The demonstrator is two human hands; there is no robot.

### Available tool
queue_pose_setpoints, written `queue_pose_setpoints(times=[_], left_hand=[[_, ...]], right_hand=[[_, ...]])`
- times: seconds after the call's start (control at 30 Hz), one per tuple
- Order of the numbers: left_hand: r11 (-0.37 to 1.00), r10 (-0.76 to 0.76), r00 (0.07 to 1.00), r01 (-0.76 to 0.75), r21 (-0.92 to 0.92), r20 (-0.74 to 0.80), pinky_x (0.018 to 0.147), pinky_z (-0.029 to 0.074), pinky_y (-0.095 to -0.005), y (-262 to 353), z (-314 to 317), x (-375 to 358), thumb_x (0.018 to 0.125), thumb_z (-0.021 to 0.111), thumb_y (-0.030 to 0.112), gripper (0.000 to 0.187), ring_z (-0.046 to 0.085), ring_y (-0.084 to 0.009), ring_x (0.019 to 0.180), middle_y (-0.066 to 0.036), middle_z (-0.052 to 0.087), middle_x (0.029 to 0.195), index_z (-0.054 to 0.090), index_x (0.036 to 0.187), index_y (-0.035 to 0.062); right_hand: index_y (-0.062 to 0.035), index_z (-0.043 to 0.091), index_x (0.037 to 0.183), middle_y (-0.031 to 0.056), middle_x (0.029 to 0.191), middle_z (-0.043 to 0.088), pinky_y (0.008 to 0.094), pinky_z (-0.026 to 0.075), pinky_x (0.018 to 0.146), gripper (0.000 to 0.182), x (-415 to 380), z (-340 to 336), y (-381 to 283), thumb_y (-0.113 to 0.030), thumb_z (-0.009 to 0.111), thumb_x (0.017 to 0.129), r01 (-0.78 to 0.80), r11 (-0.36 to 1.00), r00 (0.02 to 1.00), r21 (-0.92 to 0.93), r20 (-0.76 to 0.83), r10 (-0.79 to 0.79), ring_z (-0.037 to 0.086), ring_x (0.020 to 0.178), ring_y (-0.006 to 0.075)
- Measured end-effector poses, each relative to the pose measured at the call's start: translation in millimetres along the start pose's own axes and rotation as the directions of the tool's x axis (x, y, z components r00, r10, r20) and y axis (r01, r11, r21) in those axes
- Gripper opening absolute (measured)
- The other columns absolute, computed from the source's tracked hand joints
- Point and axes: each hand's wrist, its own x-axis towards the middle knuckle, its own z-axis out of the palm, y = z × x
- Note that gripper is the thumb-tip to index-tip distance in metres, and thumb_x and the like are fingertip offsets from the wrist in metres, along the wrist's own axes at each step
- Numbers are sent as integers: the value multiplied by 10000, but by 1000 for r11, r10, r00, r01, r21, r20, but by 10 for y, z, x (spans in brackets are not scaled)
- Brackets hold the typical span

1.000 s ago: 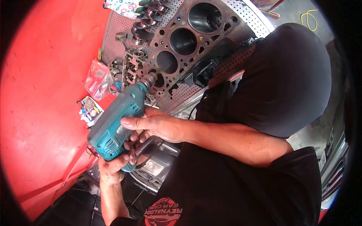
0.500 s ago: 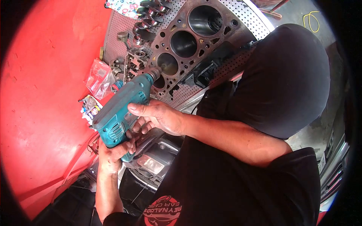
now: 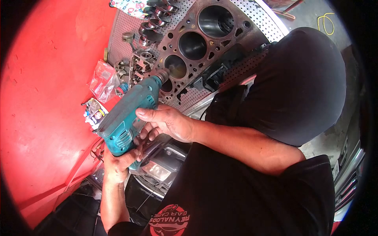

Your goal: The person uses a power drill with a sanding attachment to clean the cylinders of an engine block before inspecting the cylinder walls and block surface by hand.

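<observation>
My left hand (image 3: 117,162) is wrapped round the rear handle of a teal drill (image 3: 132,114). Further forward, my right hand (image 3: 170,121) has its thumb against the drill's side and its fingers loosely curled by the underside. The drill's chuck (image 3: 162,74) points into the third cylinder bore (image 3: 175,67) of an engine block (image 3: 201,70). Something blurred shows inside that bore, too unclear to name. Two larger bores farther up show dark, smooth walls.
A crankshaft (image 3: 150,30), a piston (image 3: 128,37) and metal parts (image 3: 139,67) lie on a perforated surface (image 3: 122,23). A plastic bag (image 3: 103,83) rests against the red surface (image 3: 51,98). Black cloth (image 3: 297,84) forms a large rounded shape at right.
The drill and both hands have shifted very slightly to the right in view. The blurred patch in the bore looks different; the hold on the drill is the same.
</observation>
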Motion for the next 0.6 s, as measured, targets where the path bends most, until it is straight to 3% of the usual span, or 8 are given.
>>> queue_pose_setpoints(times=[0.07, 0.17, 0.27, 0.6], left_hand=[[999, 8, 999, -6, 34, -53, 534, 480, -320, 7, 53, 1, 593, 680, 43, 390, 569, -208, 539, -104, 591, 687, 589, 965, -32], [999, 20, 999, -19, 30, -49, 534, 479, -320, 1, 63, -1, 596, 684, 47, 381, 570, -206, 541, -104, 593, 689, 589, 957, -27], [1000, 2, 999, -3, 13, 33, 580, 475, -301, 10, -10, -15, 681, 682, -2, 320, 588, -180, 617, -107, 635, 767, 614, 992, -32], [1000, -13, 999, 13, -8, 30, 576, 481, -301, 12, -37, -20, 656, 689, -2, 325, 601, -188, 617, -112, 641, 754, 625, 973, -30]], right_hand=[[-65, 610, 1207, 48, 1097, 654, 305, 500, 777, 557, -6, 4, -9, -556, 605, 945, 13, 1000, 1000, 0, 2, -13, 629, 902, 152], [-66, 610, 1201, 45, 1087, 654, 302, 501, 771, 554, -10, -13, -5, -556, 610, 942, 12, 1000, 1000, 0, 10, -12, 630, 898, 150], [-68, 611, 1194, 43, 1086, 656, 293, 498, 757, 543, -16, -20, 22, -549, 613, 944, -5, 1000, 1000, 3, 12, 5, 632, 885, 144], [-76, 621, 1174, 39, 1051, 666, 283, 493, 737, 511, -40, 8, 10, -536, 612, 950, -32, 999, 999, 19, 1, 32, 639, 849, 134]])
